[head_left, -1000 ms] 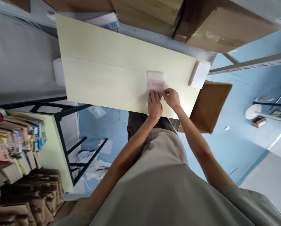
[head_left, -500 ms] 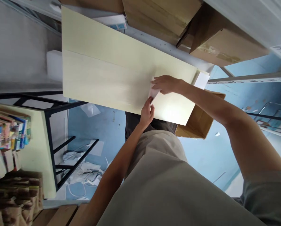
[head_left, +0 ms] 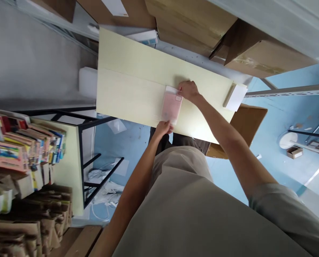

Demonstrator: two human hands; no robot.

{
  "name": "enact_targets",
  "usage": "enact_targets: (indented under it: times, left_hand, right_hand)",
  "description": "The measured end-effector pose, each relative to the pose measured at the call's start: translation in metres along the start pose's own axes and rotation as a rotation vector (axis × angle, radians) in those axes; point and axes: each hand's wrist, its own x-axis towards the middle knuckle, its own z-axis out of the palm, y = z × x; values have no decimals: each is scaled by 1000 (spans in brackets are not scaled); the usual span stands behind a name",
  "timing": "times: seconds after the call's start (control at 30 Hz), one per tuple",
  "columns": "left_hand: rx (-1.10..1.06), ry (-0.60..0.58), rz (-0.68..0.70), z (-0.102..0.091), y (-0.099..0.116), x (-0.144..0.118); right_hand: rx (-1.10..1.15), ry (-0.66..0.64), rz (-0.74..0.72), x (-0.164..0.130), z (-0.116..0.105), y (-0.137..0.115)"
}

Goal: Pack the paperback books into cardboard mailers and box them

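Lying flat on table (head_left: pixel 127 92), pink packet (head_left: pixel 171 105), left hand (head_left: pixel 163 127) pinching near end, right hand (head_left: pixel 188 90) pinching far corner

Counts: 1 pink item in clear sleeve (head_left: pixel 171 107), lying on 1 pale tabletop (head_left: pixel 132 85). 2 hands on it – left hand (head_left: pixel 163 127) at near end, right hand (head_left: pixel 188 90) at far end. 1 white block (head_left: pixel 236 97) at tabletop's right end. 1 open cardboard box (head_left: pixel 249 119) on floor beside it. Approx. 3 cardboard cartons (head_left: pixel 266 53) on shelf above. 1 row of books (head_left: pixel 23 150) at left, too many to count.
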Motion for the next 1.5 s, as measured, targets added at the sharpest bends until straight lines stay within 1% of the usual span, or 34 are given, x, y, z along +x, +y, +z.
enact_targets:
  times: [0.03, 0.07, 0.1, 0.13, 0.17, 0.2, 0.23, 0.27, 0.3, 0.37, 0.43, 0.53, 0.67, 0.73, 0.8, 0.87, 0.9, 0.97, 1.0, 1.07, 1.1, 1.17, 1.23, 1.27, 1.33, 1.4, 1.5]
  left_hand:
    - [138, -21, 7, -12, 1, -1]
    - [278, -5, 42, -24, 4, -2]
    - [395, 49, 107, -35, 7, -2]
    - [469, 133, 193, -45, 13, -1]
    - [507, 216, 283, -54, 20, 1]
    - [520, 271, 360, -60, 28, 5]
    - [523, 293, 415, -65, 37, 10]
    - [529, 288, 445, -67, 45, 15]
    - [542, 268, 456, -68, 53, 21]
    - [573, 223, 450, -66, 65, 31]
    - [596, 204, 437, -63, 71, 37]
    - [601, 180, 436, -62, 72, 40]
    - [611, 90, 488, -69, 70, 44]
    - [664, 21, 507, -77, 74, 46]
    - [726, -38, 521, -85, 84, 44]
    - [748, -62, 559, -93, 101, 36]
    - [733, -62, 598, -95, 112, 29]
    - [661, -65, 710, -98, 141, 10]
    - [610, -78, 784, -98, 159, -2]
    - [509, -113, 959, -94, 197, -29]
    - [465, -128, 1049, -92, 217, -44]
    - [387, -133, 1209, -87, 256, -75]
    - [322, -111, 1326, -85, 288, -104]
    - [294, -96, 1366, -85, 300, -116]
    - [257, -65, 1414, -88, 316, -137]
    - [236, -35, 1422, -93, 322, -150]
    - [201, -5, 1400, -100, 318, -156]
  right_hand:
    - [-1, 53, 14, -10, 3, -3]
    - [13, 122, 32, -22, 5, -6]
    - [40, 204, 54, -37, 9, -8]
    - [78, 291, 92, -52, 14, -10]
    - [124, 368, 150, -68, 20, -13]
    - [170, 415, 210, -85, 28, -17]
    - [216, 427, 280, -100, 37, -21]
    - [263, 418, 357, -114, 48, -27]
    - [316, 393, 420, -125, 59, -34]
    - [420, 354, 497, -139, 79, -49]
    - [470, 387, 567, -144, 93, -62]
    - [520, 447, 610, -140, 98, -73]
    - [534, 456, 611, -135, 88, -78]
    - [491, 457, 671, -136, 83, -83]
    - [457, 481, 721, -139, 74, -93]
    - [445, 567, 699, -145, 58, -107]
    - [438, 639, 659, -149, 46, -115]
    - [407, 810, 538, -158, 12, -134]
    - [376, 897, 468, -162, -10, -144]
    - [292, 1046, 332, -170, -61, -165]
    - [243, 1103, 269, -172, -89, -176]
    - [142, 1177, 160, -172, -144, -194]
    - [45, 1198, 78, -162, -194, -206]
    - [5, 1191, 52, -154, -215, -209]
    - [-49, 1143, 18, -134, -248, -212]
    - [-75, 1073, 25, -112, -269, -213]
    - [-87, 962, 123, -85, -286, -218]
